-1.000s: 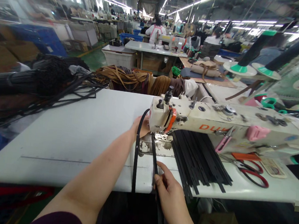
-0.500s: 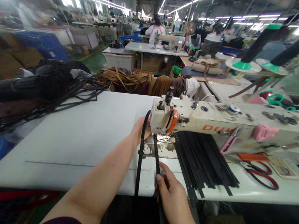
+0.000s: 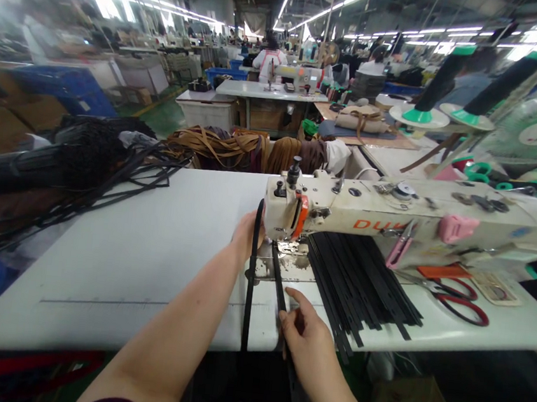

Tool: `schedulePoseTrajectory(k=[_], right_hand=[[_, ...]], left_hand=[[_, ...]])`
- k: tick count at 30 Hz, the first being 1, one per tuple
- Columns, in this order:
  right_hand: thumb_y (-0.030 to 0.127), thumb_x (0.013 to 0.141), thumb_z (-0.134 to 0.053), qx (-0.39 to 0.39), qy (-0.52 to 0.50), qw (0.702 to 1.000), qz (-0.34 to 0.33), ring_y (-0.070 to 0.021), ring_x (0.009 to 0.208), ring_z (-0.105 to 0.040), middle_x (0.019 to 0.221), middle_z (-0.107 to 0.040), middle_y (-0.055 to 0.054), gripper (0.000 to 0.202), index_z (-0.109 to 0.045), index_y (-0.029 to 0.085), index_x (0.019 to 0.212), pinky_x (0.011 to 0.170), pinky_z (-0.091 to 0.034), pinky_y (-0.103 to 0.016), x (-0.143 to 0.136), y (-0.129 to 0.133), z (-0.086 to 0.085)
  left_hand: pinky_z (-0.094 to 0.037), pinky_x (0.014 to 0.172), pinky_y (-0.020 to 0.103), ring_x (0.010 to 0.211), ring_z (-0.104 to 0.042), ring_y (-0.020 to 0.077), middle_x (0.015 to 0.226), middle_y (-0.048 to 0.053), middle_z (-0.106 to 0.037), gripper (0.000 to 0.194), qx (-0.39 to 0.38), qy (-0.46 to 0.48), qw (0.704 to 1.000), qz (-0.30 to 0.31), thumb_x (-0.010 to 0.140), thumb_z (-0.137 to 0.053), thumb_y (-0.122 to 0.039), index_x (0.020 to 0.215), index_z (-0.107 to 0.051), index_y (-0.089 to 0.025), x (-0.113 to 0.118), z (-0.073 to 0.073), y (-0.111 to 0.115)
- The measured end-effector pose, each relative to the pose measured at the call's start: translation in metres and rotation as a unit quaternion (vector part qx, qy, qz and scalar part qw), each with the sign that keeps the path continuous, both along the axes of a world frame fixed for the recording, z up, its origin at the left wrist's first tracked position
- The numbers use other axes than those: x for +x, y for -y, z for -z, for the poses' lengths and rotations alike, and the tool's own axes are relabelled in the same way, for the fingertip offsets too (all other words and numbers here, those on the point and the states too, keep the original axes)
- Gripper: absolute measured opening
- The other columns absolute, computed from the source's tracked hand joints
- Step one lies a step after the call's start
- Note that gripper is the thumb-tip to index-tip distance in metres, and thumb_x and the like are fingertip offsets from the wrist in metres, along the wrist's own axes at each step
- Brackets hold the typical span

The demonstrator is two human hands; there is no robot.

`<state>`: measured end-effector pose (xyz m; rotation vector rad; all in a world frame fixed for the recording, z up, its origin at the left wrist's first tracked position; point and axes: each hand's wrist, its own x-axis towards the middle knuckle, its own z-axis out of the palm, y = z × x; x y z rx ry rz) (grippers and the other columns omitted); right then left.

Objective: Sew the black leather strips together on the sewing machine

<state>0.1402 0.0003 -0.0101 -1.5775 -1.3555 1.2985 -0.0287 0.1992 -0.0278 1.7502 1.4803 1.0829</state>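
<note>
A white sewing machine [image 3: 344, 209] stands on the table with its presser foot [image 3: 290, 248] over a worn metal plate. A narrow black strap [image 3: 278, 279] runs from under the foot toward me and over the table's front edge. Holding this strap between thumb and curled fingers is my right hand [image 3: 307, 336]; its index finger is stretched out above the tabletop. My left hand [image 3: 246, 232] is beside the machine head at the left, its fingers mostly hidden behind the head and a black strap length [image 3: 250, 288] that hangs down in front of it.
Several black strips [image 3: 360, 287] lie fanned out under the machine arm. Red-handled scissors [image 3: 462, 301] lie to their right, and pink thread snips [image 3: 401, 245] hang on the machine. Black cords [image 3: 141, 178] spread over the table's left back corner. Thread cones [image 3: 446, 85] stand behind.
The view has turned slightly to the right. My right index finger now stands a little farther off the strap. My left hand stays beside the machine head.
</note>
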Motion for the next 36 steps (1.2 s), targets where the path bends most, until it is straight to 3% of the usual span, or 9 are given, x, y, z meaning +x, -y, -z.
schedulePoseTrajectory(k=[6, 11, 13, 15, 19, 24, 28, 32, 36], right_hand=[[0.045, 0.091, -0.05, 0.021, 0.014, 1.0, 0.001, -0.0195, 0.053, -0.058, 0.066, -0.054, 0.004, 0.049, -0.055, 0.016, 0.131, 0.057, -0.048, -0.029, 0.002, 0.001, 0.002], [0.035, 0.095, -0.048, 0.112, 0.14, 0.984, 0.006, -0.0231, 0.073, -0.065, 0.078, -0.063, -0.003, 0.032, -0.065, 0.017, 0.117, 0.071, -0.051, -0.033, 0.013, -0.003, 0.0], [0.028, 0.098, -0.048, 0.174, 0.244, 0.954, 0.014, -0.0249, 0.083, -0.066, 0.092, -0.066, -0.007, 0.028, -0.067, 0.017, 0.116, 0.078, -0.051, -0.035, 0.02, -0.008, -0.003], [0.023, 0.099, -0.053, 0.225, 0.369, 0.901, 0.026, -0.0283, 0.093, -0.064, 0.104, -0.066, -0.011, 0.026, -0.067, 0.014, 0.118, 0.083, -0.051, -0.038, 0.026, -0.014, -0.007], [0.02, 0.094, -0.069, 0.248, 0.547, 0.8, 0.022, -0.0336, 0.101, -0.059, 0.111, -0.063, -0.017, 0.034, -0.063, 0.005, 0.125, 0.088, -0.05, -0.042, 0.035, -0.025, -0.013], [0.009, 0.094, -0.064, 0.24, 0.619, 0.748, -0.007, -0.031, 0.092, -0.058, 0.098, -0.063, -0.015, 0.024, -0.065, 0.005, 0.118, 0.082, -0.048, -0.04, 0.038, -0.034, -0.012], [0.007, 0.093, -0.063, 0.231, 0.631, 0.741, -0.008, -0.0309, 0.089, -0.058, 0.093, -0.062, -0.014, 0.013, -0.067, 0.007, 0.105, 0.078, -0.047, -0.039, 0.035, -0.04, -0.01], [0.005, 0.096, -0.055, 0.194, 0.621, 0.759, -0.003, -0.0329, 0.089, -0.059, 0.094, -0.061, -0.017, 0.013, -0.066, 0.006, 0.102, 0.075, -0.048, -0.041, 0.03, -0.044, -0.013], [0.0, 0.095, -0.05, 0.177, 0.61, 0.773, 0.005, -0.0341, 0.092, -0.06, 0.096, -0.061, -0.019, 0.02, -0.066, 0.005, 0.106, 0.076, -0.052, -0.043, 0.024, -0.041, -0.015]], left_hand=[[-0.056, 0.1, 0.037, 0.106, -0.069, 0.0227, 0.107, 0.005, -0.076, 0.022, 0.061, -0.074, 0.995, 0.015, 0.085, -0.058, -0.007, 0.086, -0.076, -0.021, -0.004, 0.007, 0.047], [-0.047, 0.114, 0.051, 0.129, -0.059, 0.028, 0.126, 0.008, -0.071, 0.026, 0.177, -0.155, 0.966, 0.103, 0.097, -0.058, -0.018, 0.119, -0.072, -0.02, -0.014, 0.019, 0.092], [-0.044, 0.116, 0.055, 0.135, -0.054, 0.0302, 0.132, 0.008, -0.069, 0.03, 0.179, -0.19, 0.958, 0.115, 0.099, -0.058, -0.02, 0.127, -0.069, -0.021, -0.016, 0.02, 0.101], [-0.043, 0.116, 0.056, 0.138, -0.052, 0.0303, 0.133, 0.007, -0.068, 0.031, 0.175, -0.203, 0.956, 0.117, 0.099, -0.059, -0.02, 0.129, -0.068, -0.022, -0.017, 0.02, 0.103], [-0.043, 0.117, 0.056, 0.137, -0.053, 0.0295, 0.132, 0.006, -0.069, 0.031, 0.165, -0.206, 0.958, 0.11, 0.099, -0.059, -0.018, 0.127, -0.069, -0.023, -0.016, 0.02, 0.1], [-0.04, 0.119, 0.055, 0.136, -0.053, 0.0281, 0.131, 0.007, -0.069, 0.026, 0.158, -0.202, 0.96, 0.109, 0.1, -0.059, -0.021, 0.123, -0.071, -0.024, -0.015, 0.019, 0.1], [-0.039, 0.12, 0.053, 0.136, -0.053, 0.027, 0.131, 0.005, -0.07, 0.026, 0.142, -0.203, 0.963, 0.102, 0.099, -0.06, -0.021, 0.122, -0.072, -0.024, -0.013, 0.014, 0.102], [-0.041, 0.118, 0.054, 0.136, -0.054, 0.0278, 0.131, 0.006, -0.069, 0.027, 0.142, -0.217, 0.96, 0.103, 0.102, -0.055, -0.024, 0.124, -0.071, -0.023, -0.011, 0.012, 0.102], [-0.044, 0.114, 0.056, 0.134, -0.056, 0.0305, 0.131, 0.007, -0.07, 0.035, 0.18, -0.222, 0.953, 0.1, 0.105, -0.043, -0.034, 0.126, -0.07, -0.024, -0.014, 0.026, 0.103]])
